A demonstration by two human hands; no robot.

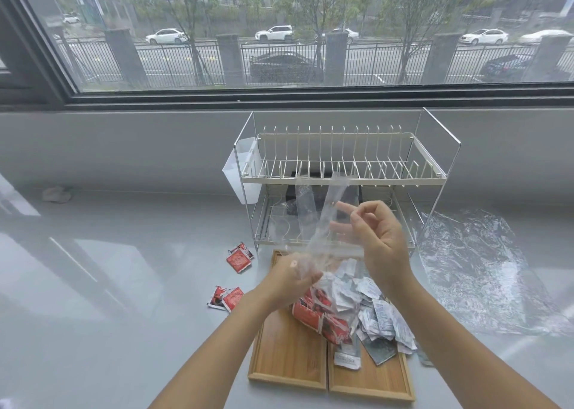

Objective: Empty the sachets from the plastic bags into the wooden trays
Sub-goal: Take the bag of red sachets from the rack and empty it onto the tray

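Note:
Two wooden trays lie side by side on the grey surface, the left tray (287, 359) and the right tray (372, 384). Red sachets (316, 314) are piled where the trays meet, and silver-white sachets (377, 311) are heaped on the right tray. My left hand (290, 279) grips the lower end of a clear plastic bag (313, 219), which stretches up above the trays. My right hand (377, 238) is raised beside the bag with its fingers curled; whether it pinches the film I cannot tell.
A white two-tier dish rack (341, 172) stands just behind the trays. Loose red sachets lie on the surface to the left, one group near the rack (239, 257) and another nearer me (225, 298). A crumpled clear plastic sheet (475, 269) covers the surface at right.

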